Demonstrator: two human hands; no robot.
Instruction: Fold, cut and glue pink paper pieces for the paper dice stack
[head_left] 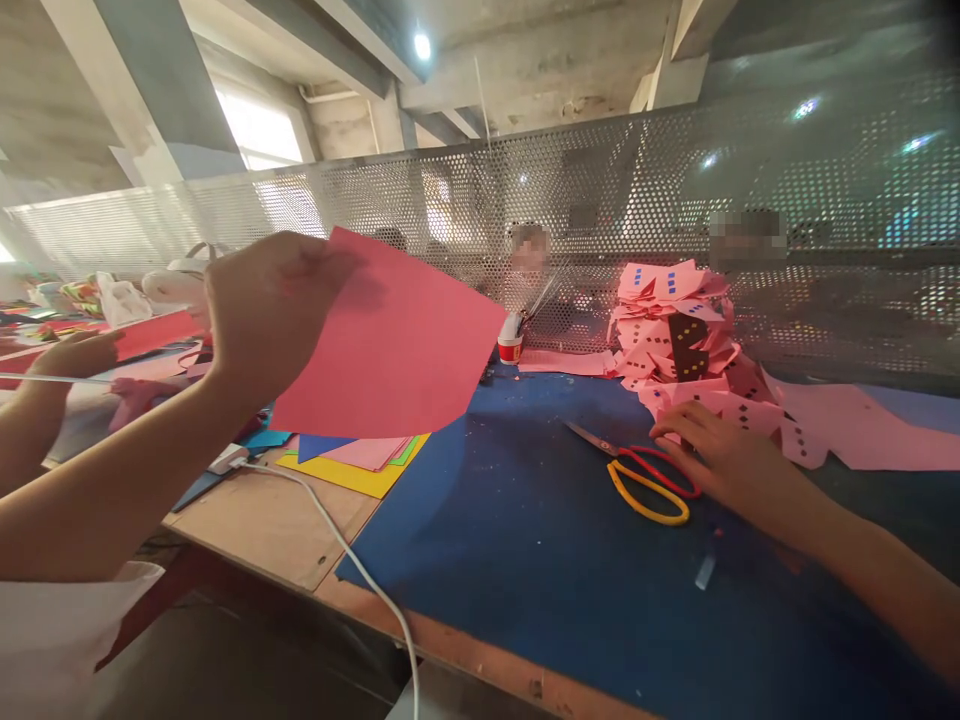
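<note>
My left hand [262, 310] is raised at the left, its fingers closed on the edge of a pink sheet of paper [405, 350] that hangs above the table. My right hand [724, 450] rests low at the right, fingers loosely apart, in front of a tall heap of pink paper cut-outs [652, 350] with dark and blue square marks. Just left of that hand lie scissors [651, 500] with one red and one yellow handle, blades pointing to the back left. Whether my fingertips touch the lowest cut-outs is unclear.
A blue mat [510, 560] covers the table. Coloured paper sheets [360, 478] lie at its left, beside a white cable [322, 510]. A red-and-white cup [510, 347] holds tools near the perforated metal screen [577, 220]. Another person's hand [82, 355] is at far left.
</note>
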